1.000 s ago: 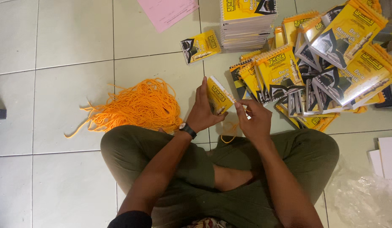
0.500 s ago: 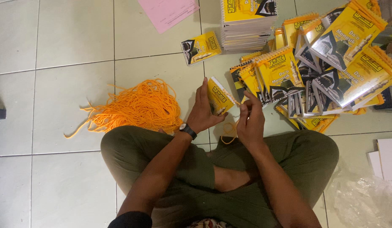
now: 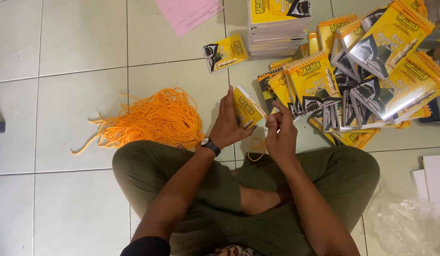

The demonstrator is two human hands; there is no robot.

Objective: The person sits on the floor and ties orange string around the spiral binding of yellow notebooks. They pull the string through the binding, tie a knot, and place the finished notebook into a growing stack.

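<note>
1. Fingers of my left hand (image 3: 229, 123) are clamped around a small yellow booklet (image 3: 247, 106), thumb on the near face, the rest behind it, holding it upright and tilted toward two o'clock.
2. My right hand (image 3: 279, 135) sits at three o'clock of the booklet, its fingertips pinched together at the booklet's lower right corner; I cannot tell whether a cord lies between them.
3. Below both hands, at six o'clock, a loop of orange cord (image 3: 256, 148) lies on the tile against my crossed legs (image 3: 220, 189).
4. At nine o'clock of my left hand, a loose heap of orange cords (image 3: 153, 118) spreads over the floor, near my left knee.
5. At twelve o'clock lies a single yellow booklet (image 3: 225, 52) flat on the tile, well apart from my hands.
6. At one o'clock stands a neat stack of booklets (image 3: 278, 26); at two o'clock a sprawling pile of yellow booklets (image 3: 367, 80) overlaps itself, its nearest edge just beside my right fingers and crowding that side.
7. Pink paper (image 3: 189, 13) lies at eleven o'clock, far off; crumpled clear plastic (image 3: 405, 218) lies at four o'clock by my right knee.
8. Compared with half a second ago, my right fingertips have drawn slightly closer to the booklet's corner; the booklet and my left grip have stayed put.
</note>
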